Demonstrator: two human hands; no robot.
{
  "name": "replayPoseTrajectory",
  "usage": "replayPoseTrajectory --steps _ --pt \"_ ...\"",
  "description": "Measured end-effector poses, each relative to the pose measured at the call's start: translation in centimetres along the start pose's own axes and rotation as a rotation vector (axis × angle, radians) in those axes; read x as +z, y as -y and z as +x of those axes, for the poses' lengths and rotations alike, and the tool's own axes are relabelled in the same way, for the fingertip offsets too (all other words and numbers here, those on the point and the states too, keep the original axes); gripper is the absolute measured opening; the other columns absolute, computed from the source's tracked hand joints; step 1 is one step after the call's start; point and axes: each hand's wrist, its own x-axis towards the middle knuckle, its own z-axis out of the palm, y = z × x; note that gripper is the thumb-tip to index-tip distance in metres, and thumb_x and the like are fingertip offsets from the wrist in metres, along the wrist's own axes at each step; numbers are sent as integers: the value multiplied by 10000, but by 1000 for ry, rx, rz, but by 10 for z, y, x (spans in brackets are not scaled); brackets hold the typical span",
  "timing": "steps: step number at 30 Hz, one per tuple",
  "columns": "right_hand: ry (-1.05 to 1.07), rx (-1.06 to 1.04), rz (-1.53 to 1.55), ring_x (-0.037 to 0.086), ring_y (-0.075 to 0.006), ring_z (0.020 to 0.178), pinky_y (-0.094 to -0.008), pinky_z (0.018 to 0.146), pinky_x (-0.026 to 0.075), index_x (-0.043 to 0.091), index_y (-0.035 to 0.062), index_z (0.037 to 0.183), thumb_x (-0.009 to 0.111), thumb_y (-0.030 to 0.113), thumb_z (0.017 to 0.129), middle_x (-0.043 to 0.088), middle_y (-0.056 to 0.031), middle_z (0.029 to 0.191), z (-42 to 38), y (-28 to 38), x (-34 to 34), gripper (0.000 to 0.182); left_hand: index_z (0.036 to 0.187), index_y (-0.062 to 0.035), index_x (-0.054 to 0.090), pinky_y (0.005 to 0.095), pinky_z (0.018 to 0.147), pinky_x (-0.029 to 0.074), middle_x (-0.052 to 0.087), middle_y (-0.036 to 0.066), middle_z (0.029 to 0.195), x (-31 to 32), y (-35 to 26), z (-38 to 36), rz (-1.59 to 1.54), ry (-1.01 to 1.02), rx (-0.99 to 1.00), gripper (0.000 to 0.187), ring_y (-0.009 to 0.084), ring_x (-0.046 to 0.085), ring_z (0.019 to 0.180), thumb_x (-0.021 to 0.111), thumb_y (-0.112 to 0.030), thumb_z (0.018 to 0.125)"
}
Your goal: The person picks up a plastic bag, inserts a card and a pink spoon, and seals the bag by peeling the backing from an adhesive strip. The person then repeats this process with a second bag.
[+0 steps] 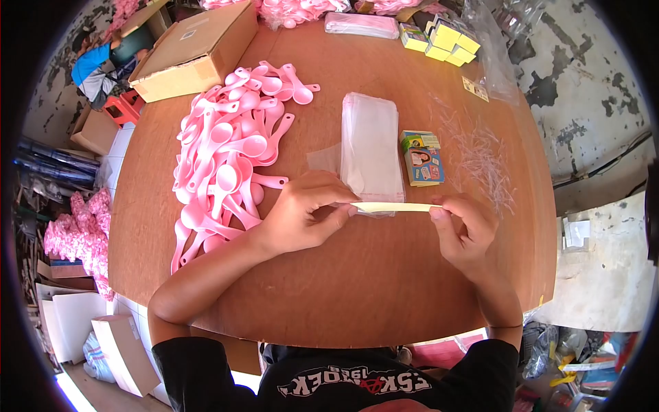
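Observation:
A thin pale yellow card (398, 207), seen almost edge-on, stretches level between my two hands close to the front of the table. My left hand (309, 209) pinches its left end between thumb and fingers, and my right hand (468, 223) pinches the right end. Just beyond the card lies a stack of clear plastic bags (371, 141). To the right of that stack sits a stack of printed cards (422, 159) with a yellow edge. A large heap of pink spoons (230, 158) spreads to the left, reaching close to my left forearm.
Thin clear plastic strips (484, 165) litter the table's right side. At the back are a cardboard box (192, 48), a pink-tinted plastic pack (362, 26) and several yellow card stacks (449, 40). A person in blue (96, 69) is beyond the table at the far left.

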Motion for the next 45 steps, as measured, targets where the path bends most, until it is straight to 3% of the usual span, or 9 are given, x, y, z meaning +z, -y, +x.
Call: replayPoseTrajectory --steps 12,24,27,29,33,35,41,45 --pt "-68 62 35 637 -180 614 -266 546 478 617 -24 900 661 -10 861 661 -130 745 -7 0 0 61 825 -3 665 357 664 489 662 96 787 2 4 -1 11 -28 73 82 250 633 721 675 37 753" --pt "40 74 3 618 -153 605 -248 528 439 629 -30 894 669 -11 855 656 -115 739 1 7 -6 59 844 -7 673 359 726 478 671 90 799 -1 3 -1 49 6 71 78 254 636 752 703 9 774" --pt "-26 105 29 620 -140 607 -234 517 454 610 -31 925 643 -18 875 667 -123 767 -8 3 -7 62 852 -8 683 353 721 480 686 85 797 -2 4 0 0 -13 57 76 239 638 737 705 22 786" --pt "-126 86 112 630 -131 621 -224 517 481 588 -31 961 624 -19 892 673 -131 796 -13 -2 -5 79 856 -10 694 343 710 482 698 80 792 -1 5 -2 -56 -41 -64 80 222 639 721 709 35 792" --pt "-114 86 109 640 -135 637 -229 525 508 577 -35 984 620 -15 899 676 -139 819 -12 -1 -5 97 860 -13 702 337 701 484 701 81 785 -1 5 -2 -91 -54 -129 79 212 642 718 715 32 796" --pt "-113 64 95 644 -132 634 -225 517 492 587 -31 965 640 -12 887 681 -144 811 -9 2 -5 97 868 -12 702 338 700 487 703 82 797 0 10 -3 -72 -27 -22 66 216 648 729 711 21 810" --pt "4 112 52 626 -129 605 -236 513 455 611 -23 908 682 -5 854 674 -115 760 -6 4 -7 91 880 -15 701 351 766 483 704 74 818 -1 4 -1 -70 -2 15 48 227 653 748 709 -14 834" --pt "-30 143 41 650 -152 619 -255 544 491 648 -7 837 705 -13 815 683 -110 741 -3 8 -3 61 885 -20 702 358 803 477 698 70 816 -2 3 -1 -51 1 2 49 228 651 760 707 -22 836"
